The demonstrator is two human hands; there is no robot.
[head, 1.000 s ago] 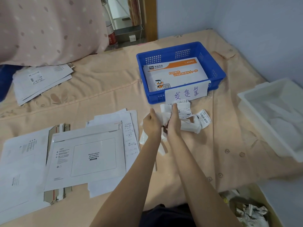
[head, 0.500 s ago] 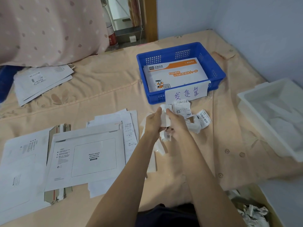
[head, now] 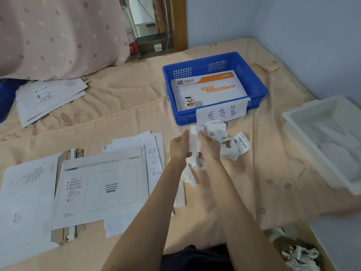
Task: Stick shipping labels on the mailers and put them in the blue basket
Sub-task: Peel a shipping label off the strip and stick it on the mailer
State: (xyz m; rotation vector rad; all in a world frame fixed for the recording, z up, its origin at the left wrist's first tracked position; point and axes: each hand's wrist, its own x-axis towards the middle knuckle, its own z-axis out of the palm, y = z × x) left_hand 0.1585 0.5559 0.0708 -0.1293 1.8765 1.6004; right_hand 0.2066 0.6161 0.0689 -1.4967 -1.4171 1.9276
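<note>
Peach cloth [head: 121, 114] covers the surface. Both hands meet in front of the blue basket [head: 259, 90]: the left hand [head: 178, 146] and right hand [head: 210, 146] each pinch a white label strip [head: 193, 139], crumpled and curling, its tail hanging below them. More printed labels [head: 241, 143] trail to the right. 1 white mailer [head: 101, 188] with an empty waybill box lies flat to the left; another orange-banded mailer [head: 209, 89] sits in the basket.

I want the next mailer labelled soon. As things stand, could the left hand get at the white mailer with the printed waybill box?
Probably yes. The mailer lies flat on top of its pile, just left of the left hand, with nothing between them. But both that hand and the right hand hold the label strip, so its grip must let go first.
</note>
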